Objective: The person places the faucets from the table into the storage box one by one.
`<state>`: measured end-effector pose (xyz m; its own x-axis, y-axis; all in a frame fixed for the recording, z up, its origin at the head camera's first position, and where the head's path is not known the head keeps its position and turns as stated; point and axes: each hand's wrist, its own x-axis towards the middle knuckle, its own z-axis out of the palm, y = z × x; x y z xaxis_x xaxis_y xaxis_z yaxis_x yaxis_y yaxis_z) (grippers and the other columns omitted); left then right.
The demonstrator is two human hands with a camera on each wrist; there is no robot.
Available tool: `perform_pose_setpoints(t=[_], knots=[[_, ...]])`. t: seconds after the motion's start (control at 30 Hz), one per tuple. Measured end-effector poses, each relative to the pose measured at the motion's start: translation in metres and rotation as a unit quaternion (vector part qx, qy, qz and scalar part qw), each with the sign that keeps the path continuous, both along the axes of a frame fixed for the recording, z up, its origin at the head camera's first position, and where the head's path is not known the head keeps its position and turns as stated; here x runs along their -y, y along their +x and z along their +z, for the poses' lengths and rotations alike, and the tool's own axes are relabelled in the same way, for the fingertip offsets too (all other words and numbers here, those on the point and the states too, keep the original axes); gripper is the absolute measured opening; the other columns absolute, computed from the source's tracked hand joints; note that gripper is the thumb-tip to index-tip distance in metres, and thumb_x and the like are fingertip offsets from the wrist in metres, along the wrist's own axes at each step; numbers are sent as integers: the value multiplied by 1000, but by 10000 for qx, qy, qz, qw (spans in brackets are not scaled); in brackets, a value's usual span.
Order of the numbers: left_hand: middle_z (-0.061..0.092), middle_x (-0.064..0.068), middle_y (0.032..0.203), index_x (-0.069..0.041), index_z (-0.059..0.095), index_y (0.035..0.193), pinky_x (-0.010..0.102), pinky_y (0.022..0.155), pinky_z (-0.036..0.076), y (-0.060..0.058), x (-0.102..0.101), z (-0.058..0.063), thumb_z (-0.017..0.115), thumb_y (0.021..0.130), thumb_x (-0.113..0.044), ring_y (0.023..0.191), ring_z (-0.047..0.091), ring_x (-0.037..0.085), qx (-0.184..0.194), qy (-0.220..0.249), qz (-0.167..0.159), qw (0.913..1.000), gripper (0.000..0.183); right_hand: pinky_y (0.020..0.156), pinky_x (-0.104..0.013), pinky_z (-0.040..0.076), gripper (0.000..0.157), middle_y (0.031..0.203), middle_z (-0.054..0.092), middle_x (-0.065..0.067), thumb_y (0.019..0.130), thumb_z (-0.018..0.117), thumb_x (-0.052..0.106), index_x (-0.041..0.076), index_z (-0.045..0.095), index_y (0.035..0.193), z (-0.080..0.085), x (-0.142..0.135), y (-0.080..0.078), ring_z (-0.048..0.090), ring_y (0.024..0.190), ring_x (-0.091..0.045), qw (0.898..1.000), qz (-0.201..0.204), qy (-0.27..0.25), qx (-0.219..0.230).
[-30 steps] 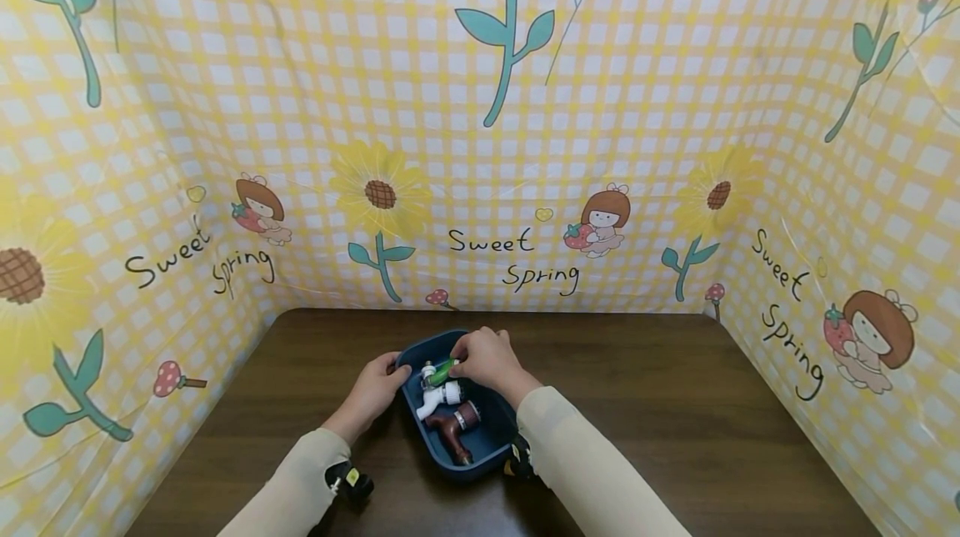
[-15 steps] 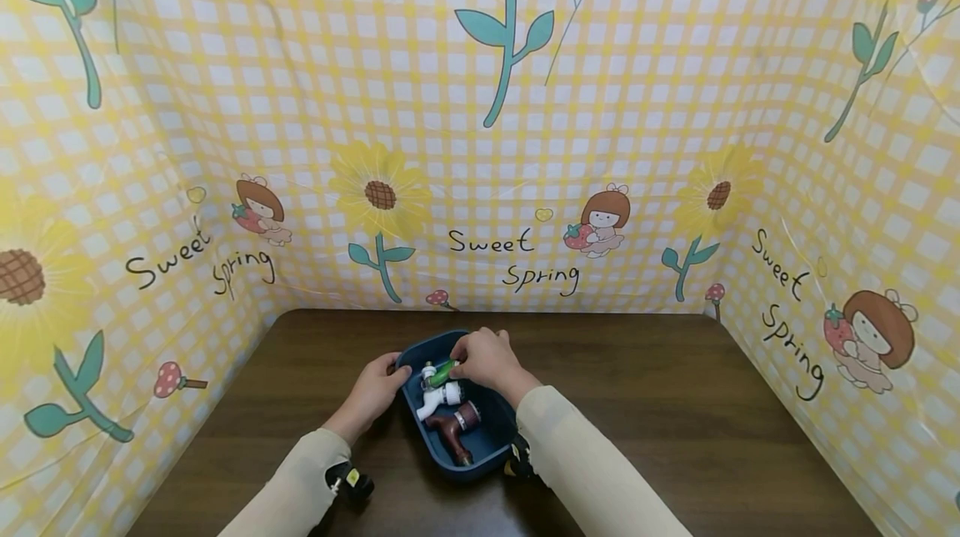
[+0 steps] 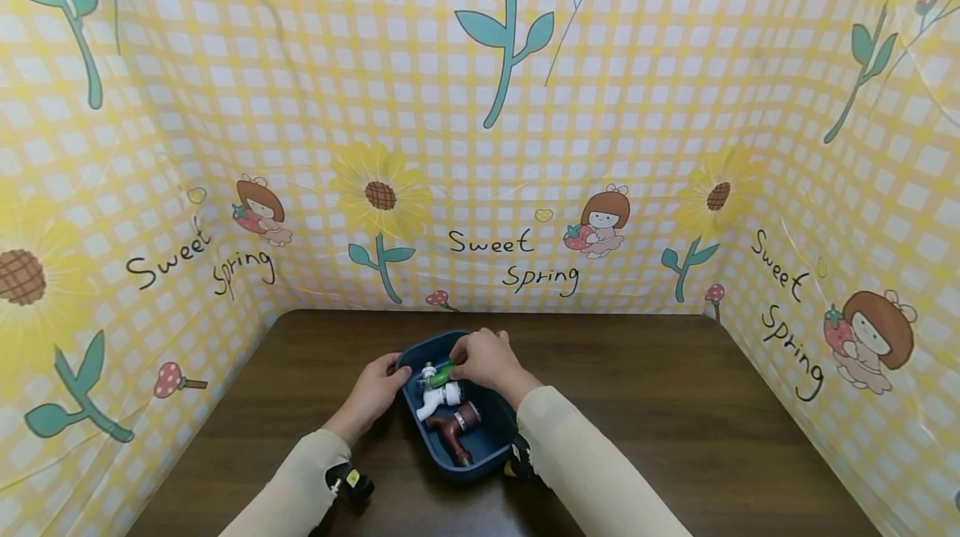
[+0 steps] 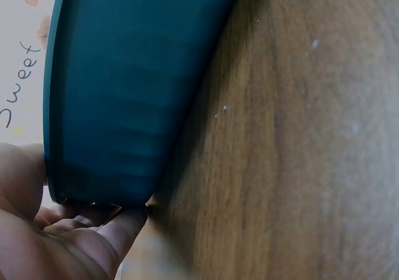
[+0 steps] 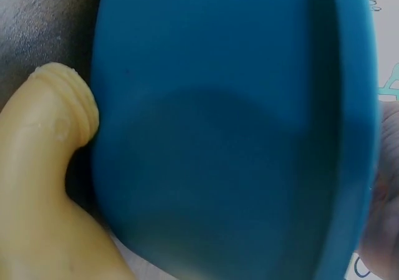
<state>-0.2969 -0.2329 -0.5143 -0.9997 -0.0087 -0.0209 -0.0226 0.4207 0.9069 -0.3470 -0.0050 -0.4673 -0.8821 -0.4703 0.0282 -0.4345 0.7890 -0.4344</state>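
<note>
A dark blue plastic basin [image 3: 429, 451] stands on the wooden table, holding several taps. My left hand [image 3: 375, 387] grips its left rim, thumb over the edge and fingers against the outer wall [image 4: 124, 105]. Inside the far end, my right hand [image 3: 487, 360] pinches a small tap with a green handle [image 3: 441, 375]; the fingertips partly hide it. Below that lies a white tap [image 3: 442, 395], and nearer me a brown tap [image 3: 454, 430]. In the right wrist view, a pale yellow curved spout-like piece [image 5: 43, 149] appears beside the basin's outer wall.
The brown wooden table [image 3: 637, 404] extends to both sides of the basin. A yellow checked cloth [image 3: 480, 170] with flowers and lettering encloses the back and sides. Wrist cameras [image 3: 351, 483] sit below both forearms.
The green-handled tap has shifted slightly under my right fingertips. My left hand and the basin stay in place.
</note>
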Motion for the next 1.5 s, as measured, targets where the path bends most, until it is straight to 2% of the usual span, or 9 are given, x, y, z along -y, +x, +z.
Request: perform_pose_setpoints(t=[0.63,0.87,1.13,1.37,1.5], knots=[[62,22,135,5,57,137,58,111,40,2,-1,3,53,106,-19,124,56,33,-42,7,-43,10000,39,96,-42,33,22,90,72,17,86,83,31,22,78,105,3,-7,-2,55,101,-11,9994,200,-261,-94],[62,22,135,4,57,138,57,112,40,1,-1,2,54,106,-19,124,56,33,2,12,0,10000,39,95,-41,33,27,97,75,13,87,82,29,18,78,112,11,-9,3,54,100,-13,9990,326,-303,-28],[60,23,138,5,55,139,59,113,38,0,-1,3,53,106,-20,128,54,35,11,-27,-7,10000,41,93,-38,34,23,106,76,7,88,82,30,25,77,109,21,-15,10,53,100,-12,9979,487,-422,-113],[61,22,136,5,56,138,58,112,40,1,-2,3,54,106,-19,126,55,34,-26,-127,29,9999,40,99,-41,34,24,108,76,7,88,81,34,27,76,111,25,-25,13,56,107,-15,9963,582,-588,-247],[63,22,133,6,57,136,57,110,41,2,-3,3,54,106,-18,123,57,32,-73,-188,55,9998,39,103,-45,34,28,108,76,6,89,81,33,22,76,113,30,-30,19,58,110,-19,9945,662,-749,-321]])
